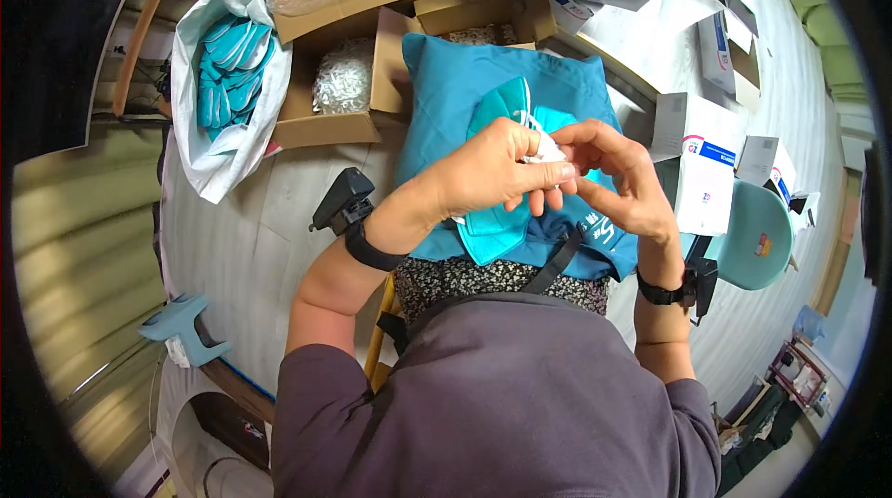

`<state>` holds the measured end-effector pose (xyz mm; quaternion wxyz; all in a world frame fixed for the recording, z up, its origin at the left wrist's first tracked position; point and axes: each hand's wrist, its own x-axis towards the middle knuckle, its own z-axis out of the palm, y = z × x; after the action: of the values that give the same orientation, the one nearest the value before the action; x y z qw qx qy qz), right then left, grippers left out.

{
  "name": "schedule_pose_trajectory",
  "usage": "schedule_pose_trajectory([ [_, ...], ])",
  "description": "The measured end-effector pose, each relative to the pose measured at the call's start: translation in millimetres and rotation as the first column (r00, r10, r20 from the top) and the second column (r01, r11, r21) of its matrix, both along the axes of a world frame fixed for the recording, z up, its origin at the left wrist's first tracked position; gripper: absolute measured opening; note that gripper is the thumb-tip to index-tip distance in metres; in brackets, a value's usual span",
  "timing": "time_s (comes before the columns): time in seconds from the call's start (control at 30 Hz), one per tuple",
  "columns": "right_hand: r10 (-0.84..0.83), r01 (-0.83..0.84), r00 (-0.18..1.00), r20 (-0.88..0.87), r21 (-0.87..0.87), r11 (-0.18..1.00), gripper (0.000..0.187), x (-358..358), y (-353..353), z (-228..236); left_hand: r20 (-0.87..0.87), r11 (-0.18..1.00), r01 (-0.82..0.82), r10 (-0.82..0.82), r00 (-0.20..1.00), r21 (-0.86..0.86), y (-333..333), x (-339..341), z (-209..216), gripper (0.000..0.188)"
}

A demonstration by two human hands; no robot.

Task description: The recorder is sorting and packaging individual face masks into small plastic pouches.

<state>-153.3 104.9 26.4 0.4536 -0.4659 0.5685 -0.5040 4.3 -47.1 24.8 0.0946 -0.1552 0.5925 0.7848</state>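
Over my lap, a teal cloth (pixel 446 66) is spread, with several folded teal face masks (pixel 497 229) lying on it. My left hand (pixel 492 166) is closed around a small bundle of white pieces (pixel 548 152), its thumb pressed along the near side. My right hand (pixel 621 173) meets it from the other side, fingers curled and their tips at the same bundle. What exactly the bundle is made of is too small to tell, and fingers partly cover it. White straps (pixel 525 115) show on the masks just beyond my left hand.
At the far left stands a white sack (pixel 190 117) of teal mask pieces. Beside it, an open cardboard box (pixel 321 131) holds a bag of small white pieces (pixel 344 77). White-and-blue cartons (pixel 711 173) stand on the right near a pale green stool (pixel 754 233). A blue-grey plastic stool (pixel 186 326) is at left.
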Motion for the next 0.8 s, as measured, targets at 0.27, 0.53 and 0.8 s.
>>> schedule_pose_trajectory([
  [0.27,0.104,-0.101,0.995,-0.005,0.2,0.975,0.024,-8.8,9.2,12.6,-0.065,0.996,0.023,-0.029,0.997,-0.089,10.2,4.7,1.3,0.022],
  [0.53,-0.216,0.275,0.899,0.38,-0.106,0.956,0.029,3.8,13.8,2.0,-0.095,0.996,-0.042,0.049,0.994,0.076,28.6,-0.3,3.1,0.032],
  [0.8,-0.258,0.358,0.658,0.707,0.008,0.934,0.033,12.0,16.9,15.6,-0.059,0.98,0.052,-0.041,0.997,0.192,43.3,8.2,-2.4,0.036],
])
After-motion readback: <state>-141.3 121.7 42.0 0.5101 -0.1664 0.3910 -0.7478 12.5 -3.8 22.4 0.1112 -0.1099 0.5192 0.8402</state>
